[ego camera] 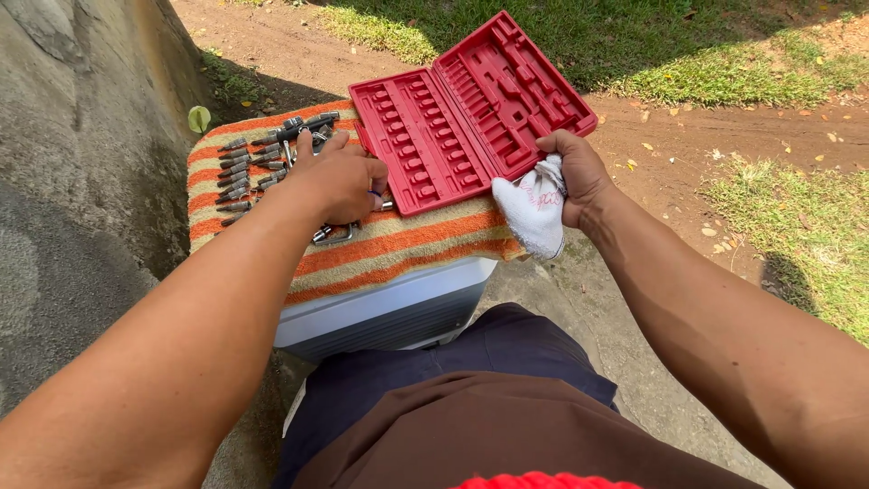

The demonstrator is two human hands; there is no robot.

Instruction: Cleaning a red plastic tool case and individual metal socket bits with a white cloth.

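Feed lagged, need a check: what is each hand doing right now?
Left hand: palm down over the metal sockets on the striped towel; grip cannot be told.
Right hand: closed on a white cloth beside the red case.

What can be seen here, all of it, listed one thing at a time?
Tool case: one, red plastic, lying open with its moulded slots bare, on the right part of the towel.
Sockets and bits: many, grey metal, laid in rows on the left part of the towel; exact number unclear.
Towel: one, orange and cream stripes, spread over the box.
Box: one, white and grey, under the towel.
Cloth: one, white, gripped beside the case's near corner.
Ground: bare dirt, grass patches, a stone wall on the left.
Left hand: resting among the metal pieces next to the case.
Right hand: closed on the cloth.
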